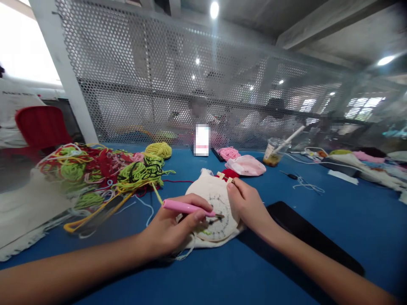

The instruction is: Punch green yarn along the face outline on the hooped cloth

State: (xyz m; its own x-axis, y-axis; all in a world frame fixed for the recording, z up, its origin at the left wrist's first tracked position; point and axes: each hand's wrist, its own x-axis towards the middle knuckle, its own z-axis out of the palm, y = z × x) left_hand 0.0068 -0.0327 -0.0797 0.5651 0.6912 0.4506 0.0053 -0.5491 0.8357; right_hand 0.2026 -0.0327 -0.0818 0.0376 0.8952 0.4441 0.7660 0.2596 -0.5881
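My left hand [173,226] is closed round a pink punch needle [182,206], held like a pen. Its metal tip is over the cream cloth [202,188]; whether it pierces the cloth I cannot tell. A yellow-green yarn strand [157,194] runs from the back end of the tool to a yarn pile. Dark drawn marks and a small bit of green yarn [205,231] show on the cloth, which is stretched in a round embroidery hoop [219,240]. My right hand [249,205] grips the hoop's upper right edge, by its clamp [229,181].
Tangled yarn [140,173] and scissors-like yellow handles [74,227] lie left. A lit phone [202,140] stands against the perforated metal screen [143,84]. Right are a drink cup [271,152], a black flat object [311,235] and a small key-like item [290,175]. White cloth [28,212] lies far left.
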